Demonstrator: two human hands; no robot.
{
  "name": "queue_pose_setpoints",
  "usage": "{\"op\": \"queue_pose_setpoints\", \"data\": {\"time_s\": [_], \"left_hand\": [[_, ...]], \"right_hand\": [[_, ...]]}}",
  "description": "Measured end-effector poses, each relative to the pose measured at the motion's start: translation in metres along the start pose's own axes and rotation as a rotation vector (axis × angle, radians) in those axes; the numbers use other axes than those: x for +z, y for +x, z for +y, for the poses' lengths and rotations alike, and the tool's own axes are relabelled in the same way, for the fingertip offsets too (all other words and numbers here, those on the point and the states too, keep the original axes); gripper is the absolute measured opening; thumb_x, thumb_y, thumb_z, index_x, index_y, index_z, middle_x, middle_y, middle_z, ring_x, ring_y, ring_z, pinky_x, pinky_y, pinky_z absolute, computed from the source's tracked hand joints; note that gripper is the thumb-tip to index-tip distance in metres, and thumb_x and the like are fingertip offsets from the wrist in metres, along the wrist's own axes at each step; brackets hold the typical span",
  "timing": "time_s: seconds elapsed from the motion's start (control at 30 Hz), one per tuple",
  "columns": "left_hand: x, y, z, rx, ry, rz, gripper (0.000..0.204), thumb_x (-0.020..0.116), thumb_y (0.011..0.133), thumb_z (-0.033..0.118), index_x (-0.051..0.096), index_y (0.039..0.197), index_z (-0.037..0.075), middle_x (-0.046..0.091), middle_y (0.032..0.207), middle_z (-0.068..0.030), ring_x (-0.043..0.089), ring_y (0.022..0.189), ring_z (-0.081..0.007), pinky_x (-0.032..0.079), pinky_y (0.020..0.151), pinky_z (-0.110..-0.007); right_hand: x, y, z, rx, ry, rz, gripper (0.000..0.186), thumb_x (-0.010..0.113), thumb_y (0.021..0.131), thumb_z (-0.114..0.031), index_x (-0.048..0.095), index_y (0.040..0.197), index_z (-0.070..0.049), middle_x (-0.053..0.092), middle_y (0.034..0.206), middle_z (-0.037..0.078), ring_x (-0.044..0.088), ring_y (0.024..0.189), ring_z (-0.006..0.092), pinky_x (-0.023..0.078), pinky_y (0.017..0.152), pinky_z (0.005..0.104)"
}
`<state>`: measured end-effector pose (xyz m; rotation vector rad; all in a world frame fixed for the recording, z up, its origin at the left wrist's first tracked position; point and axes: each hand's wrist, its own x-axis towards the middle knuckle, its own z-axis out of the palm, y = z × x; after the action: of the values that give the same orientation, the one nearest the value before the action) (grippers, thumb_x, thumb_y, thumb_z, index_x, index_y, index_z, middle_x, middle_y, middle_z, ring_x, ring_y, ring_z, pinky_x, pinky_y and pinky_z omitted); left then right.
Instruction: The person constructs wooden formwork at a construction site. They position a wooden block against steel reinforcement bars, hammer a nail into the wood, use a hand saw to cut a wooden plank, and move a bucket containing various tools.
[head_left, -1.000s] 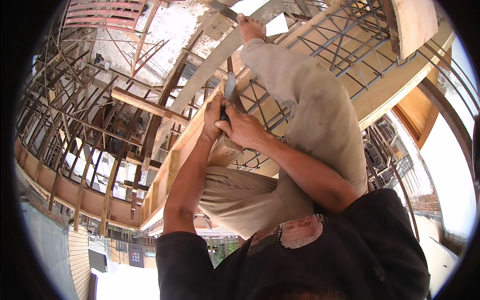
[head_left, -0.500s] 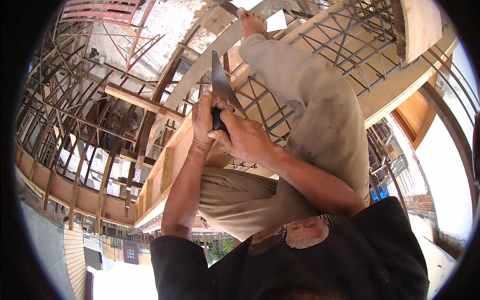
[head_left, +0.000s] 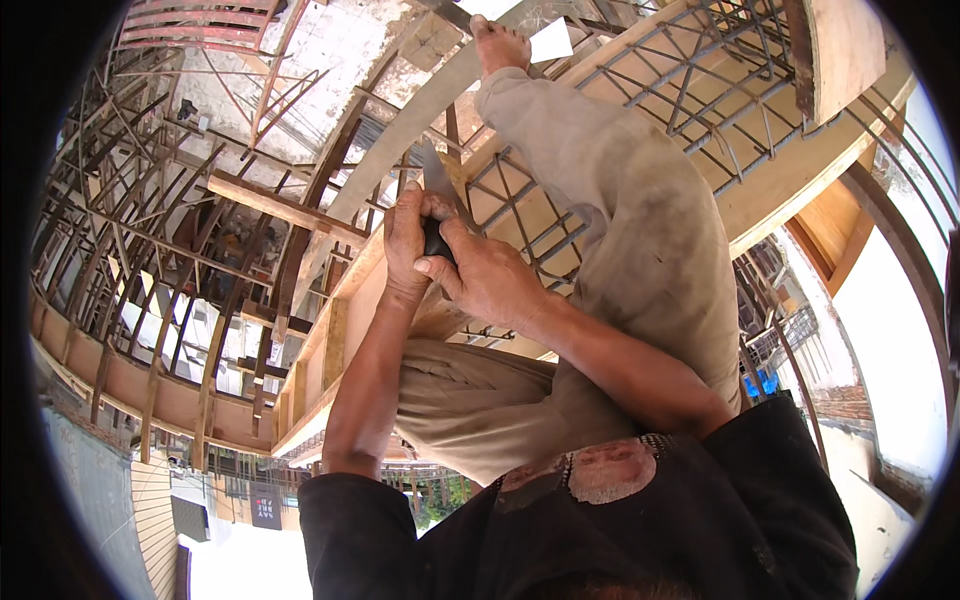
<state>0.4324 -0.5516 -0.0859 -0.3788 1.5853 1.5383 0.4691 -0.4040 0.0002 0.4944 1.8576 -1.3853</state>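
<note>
A handsaw is gripped between both of my hands in the middle of the view. Its grey blade [head_left: 439, 176] points away from me and looks foreshortened, tip at the far end. My left hand [head_left: 406, 238] is wrapped round the left side of the black handle [head_left: 436, 243]. From the right, my right hand [head_left: 497, 276] closes on the same handle, thumb laid across toward the left hand. Fingers cover much of the handle. Where the teeth meet any wood I cannot make out. Below the hands, part of a wooden board [head_left: 440, 314] shows beside my bent leg.
Beneath me runs a plywood formwork trough [head_left: 760, 215] with a steel rebar cage [head_left: 690, 100] inside. My bare foot [head_left: 500, 45] rests at the far side. An upright wooden panel [head_left: 845, 60] stands far right. Timber scaffolding [head_left: 190, 250] drops away at left, with a long beam [head_left: 285, 207].
The saw blade has tilted, so it looks shorter and its tip sits nearer to my hands. Both hands keep their hold in nearly the same place.
</note>
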Motion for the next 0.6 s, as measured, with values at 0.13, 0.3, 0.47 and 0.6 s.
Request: {"op": "queue_pose_setpoints", "data": {"time_s": [0.13,0.3,0.47,0.6], "left_hand": [[0.013,-0.003,0.02,0.338,0.384,0.077,0.036,0.037,0.107,0.021,0.057,0.084,0.0,0.062,0.074,-0.0084,0.06,0.07,-0.019,0.053,0.069,-0.034],[0.015,0.003,0.018,-0.048,-0.122,0.055,0.044,0.036,0.107,0.031,0.057,0.086,-0.002,0.063,0.076,-0.0092,0.059,0.069,-0.0191,0.051,0.07,-0.032],[0.009,-0.003,0.001,0.202,0.13,0.031,0.034,0.035,0.107,0.021,0.059,0.102,-0.003,0.066,0.081,-0.0115,0.062,0.072,-0.0173,0.052,0.068,-0.03],[0.014,-0.015,0.021,-0.045,0.014,0.074,0.046,0.036,0.105,0.034,0.061,0.09,-0.002,0.065,0.077,-0.0109,0.06,0.07,-0.0174,0.05,0.07,-0.031]], "right_hand": [[-0.001,0.0,-0.002,-0.002,0.004,0.013,0.049,0.052,0.1,-0.046,0.046,0.114,0.001,0.064,0.084,0.029,0.066,0.08,0.0463,0.052,0.068,0.053],[-0.009,0.004,-0.009,0.025,0.005,0.018,0.049,0.053,0.1,-0.045,0.045,0.114,0.001,0.065,0.081,0.027,0.066,0.077,0.0459,0.052,0.066,0.0521],[0.002,-0.003,0.004,-0.066,0.044,0.101,0.047,0.055,0.1,-0.043,0.046,0.112,0.002,0.063,0.075,0.026,0.066,0.074,0.0467,0.051,0.065,0.0518],[-0.009,0.002,-0.009,-0.006,0.048,-0.005,0.048,0.055,0.099,-0.044,0.047,0.111,0.001,0.063,0.079,0.028,0.065,0.076,0.0471,0.051,0.066,0.0528]]}}
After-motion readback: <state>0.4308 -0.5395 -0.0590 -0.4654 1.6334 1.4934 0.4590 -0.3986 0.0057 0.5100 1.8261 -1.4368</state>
